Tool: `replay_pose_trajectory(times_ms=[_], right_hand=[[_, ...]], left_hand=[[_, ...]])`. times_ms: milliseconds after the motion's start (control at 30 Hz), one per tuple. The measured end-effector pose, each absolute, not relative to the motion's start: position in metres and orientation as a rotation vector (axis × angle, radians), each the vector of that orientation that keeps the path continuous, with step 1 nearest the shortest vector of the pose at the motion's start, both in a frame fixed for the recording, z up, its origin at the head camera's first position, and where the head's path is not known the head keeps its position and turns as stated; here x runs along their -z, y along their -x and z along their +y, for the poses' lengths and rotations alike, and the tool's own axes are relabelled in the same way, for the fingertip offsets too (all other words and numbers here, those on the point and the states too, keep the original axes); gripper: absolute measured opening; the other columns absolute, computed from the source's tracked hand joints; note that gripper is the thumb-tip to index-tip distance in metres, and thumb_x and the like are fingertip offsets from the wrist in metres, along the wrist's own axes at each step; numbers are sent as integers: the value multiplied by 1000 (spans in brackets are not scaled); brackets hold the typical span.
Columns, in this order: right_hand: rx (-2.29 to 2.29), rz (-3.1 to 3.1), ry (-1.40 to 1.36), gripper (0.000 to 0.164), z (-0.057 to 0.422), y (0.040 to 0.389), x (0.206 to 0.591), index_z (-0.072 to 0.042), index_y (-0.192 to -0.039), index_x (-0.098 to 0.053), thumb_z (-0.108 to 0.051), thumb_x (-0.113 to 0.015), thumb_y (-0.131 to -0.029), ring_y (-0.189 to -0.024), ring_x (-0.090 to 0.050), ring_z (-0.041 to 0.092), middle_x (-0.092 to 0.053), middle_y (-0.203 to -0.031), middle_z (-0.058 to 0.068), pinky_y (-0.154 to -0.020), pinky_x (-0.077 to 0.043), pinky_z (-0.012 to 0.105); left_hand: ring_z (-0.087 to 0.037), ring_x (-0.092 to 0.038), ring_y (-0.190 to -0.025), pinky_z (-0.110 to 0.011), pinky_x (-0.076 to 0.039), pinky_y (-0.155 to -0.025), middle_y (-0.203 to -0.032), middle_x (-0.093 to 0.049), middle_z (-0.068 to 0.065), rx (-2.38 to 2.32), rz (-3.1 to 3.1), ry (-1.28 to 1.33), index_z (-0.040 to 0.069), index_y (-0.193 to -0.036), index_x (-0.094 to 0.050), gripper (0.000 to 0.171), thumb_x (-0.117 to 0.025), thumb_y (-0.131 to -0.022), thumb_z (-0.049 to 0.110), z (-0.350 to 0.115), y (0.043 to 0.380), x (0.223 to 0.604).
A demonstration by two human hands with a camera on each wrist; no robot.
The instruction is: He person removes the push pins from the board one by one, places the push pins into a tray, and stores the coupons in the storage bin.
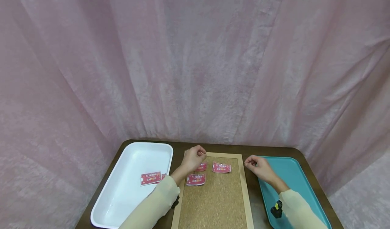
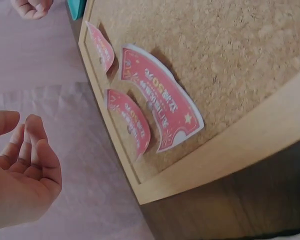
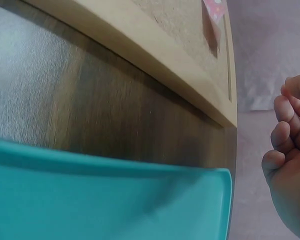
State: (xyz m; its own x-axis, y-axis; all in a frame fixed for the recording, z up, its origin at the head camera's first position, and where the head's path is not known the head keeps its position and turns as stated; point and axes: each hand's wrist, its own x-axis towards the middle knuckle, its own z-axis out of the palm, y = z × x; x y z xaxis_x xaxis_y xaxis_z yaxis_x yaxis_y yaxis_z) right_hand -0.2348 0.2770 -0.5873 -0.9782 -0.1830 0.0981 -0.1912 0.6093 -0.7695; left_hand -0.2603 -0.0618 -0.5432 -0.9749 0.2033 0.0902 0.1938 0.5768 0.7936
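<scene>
My left hand (image 1: 194, 158) hovers over the far left corner of the corkboard (image 1: 217, 202), its fingers loosely bent and nothing visible between them. In the left wrist view there is a gap between the thumb and fingers (image 2: 37, 125). Three red paper coupons are fixed to the board's far part: one at the right (image 1: 221, 167), one nearer at the left (image 1: 196, 179), and one (image 1: 202, 166) partly covered by my left hand. Small pin heads show on them. Above the teal tray's far left corner is my right hand (image 1: 259, 168), fingers loosely curled, with no held thing visible.
A white tray (image 1: 105, 202) on the left holds coupons (image 1: 150, 178), one partly behind my left sleeve. The teal tray (image 1: 297, 178) lies to the right of the board. All stand on a dark wooden table (image 3: 105, 105), with a pink curtain (image 1: 195, 70) behind.
</scene>
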Motion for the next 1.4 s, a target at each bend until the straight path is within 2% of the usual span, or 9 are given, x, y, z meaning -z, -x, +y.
replay_pose_trajectory(times_ms=[233,533,767,1100,1400], right_hand=[[-1397,-2794,-323,9,267,237,590,0,-103,-72,-8,-71,-99,-72,-53,9,-65,-84,1,-63,-45,24],[-1437,-2759,-417,6,254,243,603,2,-100,-71,-3,-71,-98,-70,-53,5,-66,-83,3,-63,-47,23],[-1455,-2791,-395,6,238,249,614,-1,-99,-71,-7,-72,-99,-69,-52,6,-65,-83,2,-63,-46,22],[-1482,-2780,-384,5,219,258,624,-4,-98,-72,-8,-74,-98,-64,-52,8,-63,-78,2,-57,-44,23],[-1447,-2801,-336,4,220,261,627,-7,-96,-72,-9,-75,-97,-66,-52,8,-62,-77,-2,-59,-44,23]], left_hand=[[-12,-59,-69,-30,-48,-61,-85,-69,1,-1397,2717,-306,9,-102,-71,5,-70,-98,12,-56,262,557],[-16,-64,-65,-25,-48,-54,-85,-69,-4,-1411,2607,-267,0,-113,-69,15,-64,-100,7,-43,261,577],[-10,-58,-70,-27,-48,-62,-85,-68,2,-1347,2609,-262,10,-101,-67,6,-70,-99,15,-25,257,585],[-11,-59,-71,-30,-49,-65,-84,-68,1,-1310,2712,-219,6,-103,-69,8,-71,-98,12,-19,257,594],[-10,-54,-66,-27,-43,-59,-77,-63,2,-1356,2713,-198,7,-100,-69,7,-71,-99,13,-13,257,609]])
